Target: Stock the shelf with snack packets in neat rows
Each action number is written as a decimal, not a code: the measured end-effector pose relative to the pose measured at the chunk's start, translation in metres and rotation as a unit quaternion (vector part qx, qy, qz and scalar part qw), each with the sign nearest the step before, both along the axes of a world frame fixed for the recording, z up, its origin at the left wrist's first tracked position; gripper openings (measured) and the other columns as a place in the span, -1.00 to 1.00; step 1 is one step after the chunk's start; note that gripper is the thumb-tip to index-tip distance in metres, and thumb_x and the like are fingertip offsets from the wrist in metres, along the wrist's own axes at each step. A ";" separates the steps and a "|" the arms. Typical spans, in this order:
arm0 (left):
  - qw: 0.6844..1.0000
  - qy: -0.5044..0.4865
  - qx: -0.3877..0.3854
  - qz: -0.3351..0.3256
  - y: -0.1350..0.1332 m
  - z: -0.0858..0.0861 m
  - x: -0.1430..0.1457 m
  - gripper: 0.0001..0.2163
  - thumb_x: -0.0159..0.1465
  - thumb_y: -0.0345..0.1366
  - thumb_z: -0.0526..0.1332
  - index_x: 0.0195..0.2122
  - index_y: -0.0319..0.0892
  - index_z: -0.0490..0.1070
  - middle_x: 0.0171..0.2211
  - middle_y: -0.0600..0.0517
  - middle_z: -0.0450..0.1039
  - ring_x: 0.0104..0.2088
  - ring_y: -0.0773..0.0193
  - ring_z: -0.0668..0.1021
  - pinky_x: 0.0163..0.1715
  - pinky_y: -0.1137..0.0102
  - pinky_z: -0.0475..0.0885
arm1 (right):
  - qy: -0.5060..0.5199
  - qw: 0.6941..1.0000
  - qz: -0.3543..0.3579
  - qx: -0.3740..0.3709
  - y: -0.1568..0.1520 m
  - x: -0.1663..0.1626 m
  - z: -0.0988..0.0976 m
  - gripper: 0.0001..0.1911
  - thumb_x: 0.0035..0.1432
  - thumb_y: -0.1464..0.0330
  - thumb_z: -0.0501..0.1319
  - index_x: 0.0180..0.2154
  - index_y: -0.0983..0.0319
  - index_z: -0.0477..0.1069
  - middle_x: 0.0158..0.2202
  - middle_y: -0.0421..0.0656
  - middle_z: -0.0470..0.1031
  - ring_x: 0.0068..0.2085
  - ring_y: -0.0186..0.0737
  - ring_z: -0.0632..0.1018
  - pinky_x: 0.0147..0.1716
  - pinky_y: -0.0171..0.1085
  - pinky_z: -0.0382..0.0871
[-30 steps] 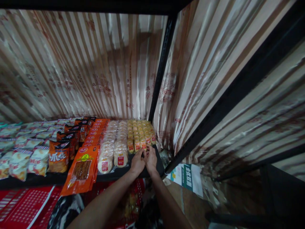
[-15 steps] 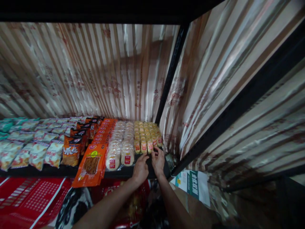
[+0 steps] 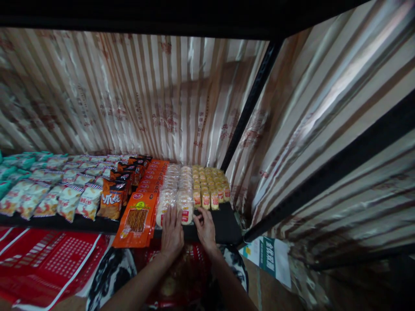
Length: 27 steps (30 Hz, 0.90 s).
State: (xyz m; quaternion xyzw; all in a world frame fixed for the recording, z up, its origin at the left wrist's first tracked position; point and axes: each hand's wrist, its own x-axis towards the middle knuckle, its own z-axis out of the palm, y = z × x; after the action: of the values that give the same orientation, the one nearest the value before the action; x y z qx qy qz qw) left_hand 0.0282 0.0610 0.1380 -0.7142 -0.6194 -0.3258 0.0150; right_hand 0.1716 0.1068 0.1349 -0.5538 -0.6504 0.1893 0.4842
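Black shelf (image 3: 228,222) against striped foil backing, left hand (image 3: 171,233) flat, fingers together, on front round cake packets (image 3: 185,202), right hand (image 3: 205,229) just beside, fingers loosely apart, orange snack packet (image 3: 136,220) leftward.

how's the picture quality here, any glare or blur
Head view: glare streaks on the striped foil lining, deep shadow along the top, wide-angle tilt of the black post, snack packs at far left soft, left hand and right hand fairly sharp.
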 end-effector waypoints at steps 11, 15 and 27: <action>0.992 0.048 0.037 0.114 0.022 -0.002 -0.024 -0.50 0.25 -0.38 0.02 0.23 -0.35 0.08 0.26 -0.29 0.01 0.28 -0.03 0.02 0.16 0.06 0.13 | -0.055 0.997 -0.021 -0.047 0.009 -0.025 -0.006 -0.46 0.13 0.20 0.08 0.12 0.26 0.22 -0.19 -0.04 0.41 -0.35 -0.22 0.46 -0.28 -0.20 0.41; 0.992 0.046 0.051 0.108 0.025 -0.010 -0.025 -0.53 0.26 -0.36 0.01 0.21 -0.35 0.12 0.24 -0.29 0.06 0.27 -0.02 0.05 0.15 0.07 0.14 | -0.077 0.995 -0.025 -0.057 0.008 -0.026 -0.006 -0.47 0.16 0.14 0.04 0.09 0.28 0.25 -0.16 -0.02 0.40 -0.30 -0.20 0.47 -0.24 -0.20 0.40; 0.991 0.036 0.088 0.097 0.026 -0.006 -0.027 -0.52 0.27 -0.24 0.05 0.19 -0.35 0.17 0.25 -0.27 0.03 0.28 -0.06 0.03 0.18 0.02 0.07 | -0.112 0.992 -0.032 -0.042 0.006 -0.027 -0.008 -0.44 0.19 0.09 -0.02 0.09 0.31 0.24 -0.16 -0.01 0.40 -0.27 -0.19 0.47 -0.20 -0.18 0.40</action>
State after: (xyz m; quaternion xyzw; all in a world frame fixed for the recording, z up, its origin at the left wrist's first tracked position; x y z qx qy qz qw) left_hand 0.0012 0.0875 0.1317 -0.6578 -0.6539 -0.3498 0.1320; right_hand 0.1448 0.1132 0.1273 -0.6116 -0.6742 0.1374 0.3905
